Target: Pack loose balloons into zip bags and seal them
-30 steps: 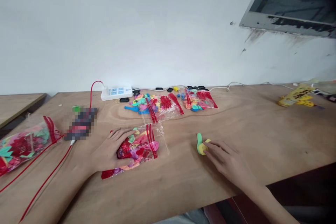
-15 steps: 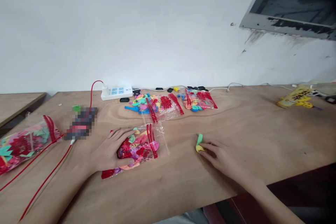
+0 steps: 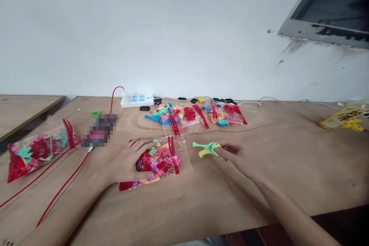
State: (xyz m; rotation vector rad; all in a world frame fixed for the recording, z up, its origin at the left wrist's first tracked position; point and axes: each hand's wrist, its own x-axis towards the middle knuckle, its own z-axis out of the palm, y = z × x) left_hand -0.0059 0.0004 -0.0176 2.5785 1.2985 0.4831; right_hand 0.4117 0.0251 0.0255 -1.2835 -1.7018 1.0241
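My left hand [image 3: 123,163] lies over the left end of a clear plastic bag of balloons [image 3: 161,159] with red stripes, fingers stretched out along its upper side and the thumb apart along its lower side. To the right of this bag, my right hand [image 3: 240,157] pinches two limp balloons, a green balloon [image 3: 206,146] and a yellow balloon [image 3: 205,153]. Their necks point left, toward the bag's clear end. Those balloons are a little above the tabletop, apart from the bag.
Behind are two more balloon bags [image 3: 188,119] [image 3: 227,113], with loose balloons [image 3: 158,113] beside them. Another full bag [image 3: 43,153] lies left, near red cables [image 3: 65,184] and a blurred-out device [image 3: 99,130]. A white power strip [image 3: 137,100] stands by the wall; a yellow bottle [image 3: 341,118] lies right.
My right hand has brought the green and yellow balloons up and left, toward the bag, and their necks now point left. My left hand stays on the bag. The view has shifted slightly left.
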